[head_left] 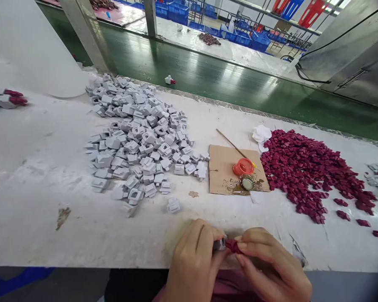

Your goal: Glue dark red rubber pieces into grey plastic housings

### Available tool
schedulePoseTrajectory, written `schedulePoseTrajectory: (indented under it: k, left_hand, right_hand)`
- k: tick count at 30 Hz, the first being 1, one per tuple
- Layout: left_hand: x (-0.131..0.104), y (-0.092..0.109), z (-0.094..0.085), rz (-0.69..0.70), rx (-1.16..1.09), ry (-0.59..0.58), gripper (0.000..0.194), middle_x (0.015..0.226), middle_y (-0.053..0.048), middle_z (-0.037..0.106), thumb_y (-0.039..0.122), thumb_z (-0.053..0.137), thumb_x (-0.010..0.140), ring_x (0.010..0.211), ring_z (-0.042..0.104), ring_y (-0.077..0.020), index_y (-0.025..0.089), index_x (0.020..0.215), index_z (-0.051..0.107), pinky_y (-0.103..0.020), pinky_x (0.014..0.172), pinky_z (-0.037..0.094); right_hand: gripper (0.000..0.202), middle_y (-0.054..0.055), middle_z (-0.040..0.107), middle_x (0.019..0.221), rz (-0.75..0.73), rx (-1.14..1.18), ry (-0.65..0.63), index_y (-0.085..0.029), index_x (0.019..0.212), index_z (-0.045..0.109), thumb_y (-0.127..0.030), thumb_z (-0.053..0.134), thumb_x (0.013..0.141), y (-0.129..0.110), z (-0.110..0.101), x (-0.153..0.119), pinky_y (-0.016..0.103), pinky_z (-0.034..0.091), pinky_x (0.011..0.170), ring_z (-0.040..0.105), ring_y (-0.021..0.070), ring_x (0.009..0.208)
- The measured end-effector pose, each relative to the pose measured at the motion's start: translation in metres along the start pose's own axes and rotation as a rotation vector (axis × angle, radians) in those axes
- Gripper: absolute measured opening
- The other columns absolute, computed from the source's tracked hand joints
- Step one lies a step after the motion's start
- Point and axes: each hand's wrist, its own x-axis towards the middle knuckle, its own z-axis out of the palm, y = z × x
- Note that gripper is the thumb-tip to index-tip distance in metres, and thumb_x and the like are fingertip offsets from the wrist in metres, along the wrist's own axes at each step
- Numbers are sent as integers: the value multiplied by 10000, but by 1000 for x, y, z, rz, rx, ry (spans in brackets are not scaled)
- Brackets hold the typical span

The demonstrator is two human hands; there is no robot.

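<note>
- While our left hand [193,256] pinches a light grey plastic block [219,243] between thumb and fingers, our right hand [271,264] grips a small dark red plastic piece [233,246] in its fingertips.
- We hold these two parts end to end between our hands, over the near edge of a white worktable [82,243]; our fingers hide how far they join.
- Just beyond our left hand lies one loose grey block [173,205]; farther out to its left spreads a large heap of grey blocks [145,134].
- Ahead of our right hand, a flat brown cardboard sheet [219,180] bears an open orange-red tub [244,167].
- Beyond our right hand, to its right, we have a heap of dark red pieces [302,167].
- Well beyond both hands stretches a smooth green belt [208,71].
</note>
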Motion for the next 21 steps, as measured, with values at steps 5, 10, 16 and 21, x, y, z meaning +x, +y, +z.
schedulePoseTrajectory:
  k: [5,10,16,21]
  left_hand:
    - [1,-1,-5,-15,-69,-51,199,865,-13,622,78,618,841,801,640,-171,207,962,528,-262,696,531]
    - [2,-1,-5,9,-64,-32,212,881,-20,632,50,605,837,827,645,-165,197,975,542,-258,727,542]
    - [1,-1,-5,32,-89,0,181,862,-21,639,36,589,843,834,644,-158,183,945,560,-249,745,541]
    - [1,-2,-4,25,-92,14,213,869,-17,666,14,607,822,832,655,-152,192,936,590,-236,751,548]
  right_hand:
    - [339,60,687,878,-3,-58,-11,-208,1055,630,-9,617,781,1,-4,-5,274,589,641,663,177,803]
    - [331,59,691,889,-24,-41,-68,-187,1066,633,-1,601,793,0,-3,-2,256,598,672,671,169,826]
    - [298,69,693,930,-51,-67,-145,-178,1104,635,-33,574,851,-2,-5,3,252,601,705,670,169,865]
    - [310,69,676,939,-47,-57,-158,-153,1104,624,2,572,842,-4,0,5,235,593,717,656,154,877]
